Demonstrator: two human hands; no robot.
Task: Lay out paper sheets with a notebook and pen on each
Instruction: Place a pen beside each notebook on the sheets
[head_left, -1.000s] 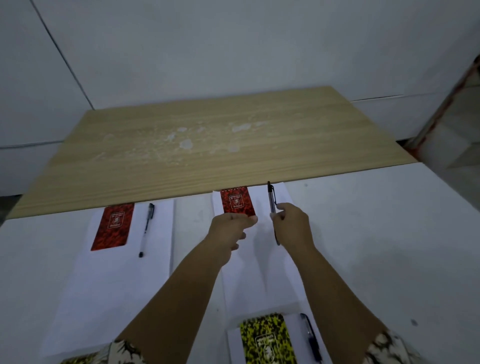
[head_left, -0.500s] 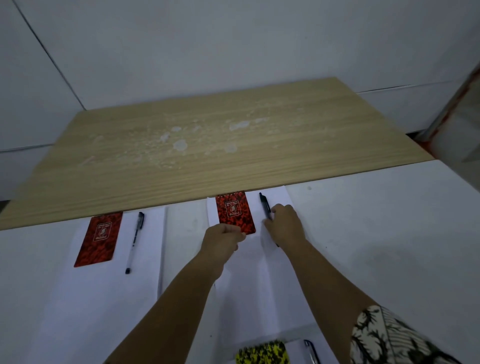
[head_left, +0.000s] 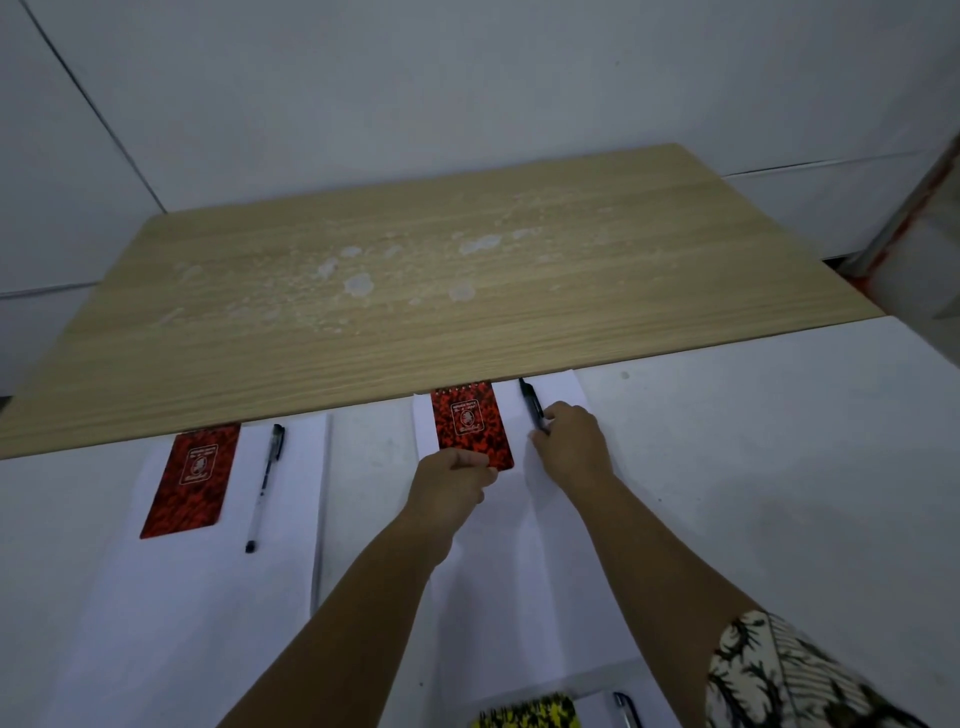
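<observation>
Head view, looking down over a white surface (head_left: 753, 493) with a pale wooden board (head_left: 415, 312) across the upper half of the frame, blotched with whitish stains near its middle.

At centre, a sheet of paper (head_left: 519, 561) running from the board's near edge down toward the bottom of the frame. On its top end, a red notebook (head_left: 470, 425), spiral edge up against the board, lying flat. Just right of it, a black pen (head_left: 531, 404), tip toward the board, lower part hidden under fingers.

Left hand (head_left: 449, 480) just below the notebook, fingers curled, fingertips touching the notebook's lower edge; pinching it or merely resting against it, cannot tell. Right hand (head_left: 571, 447) closed around the lower part of the pen, knuckles up, pen's upper end sticking out toward the board.

At left of the frame, a second sheet (head_left: 208, 597) with another red notebook (head_left: 192, 478) and a clear-barrelled pen (head_left: 265, 486) side by side on its upper part, apart from each other, no hand near.

At the bottom edge, centre right, top of a yellow-and-black notebook (head_left: 527, 714) and the end of a dark pen (head_left: 626, 709) beside it, both cut off by the frame. Patterned sleeve (head_left: 779, 675) at lower right.
</observation>
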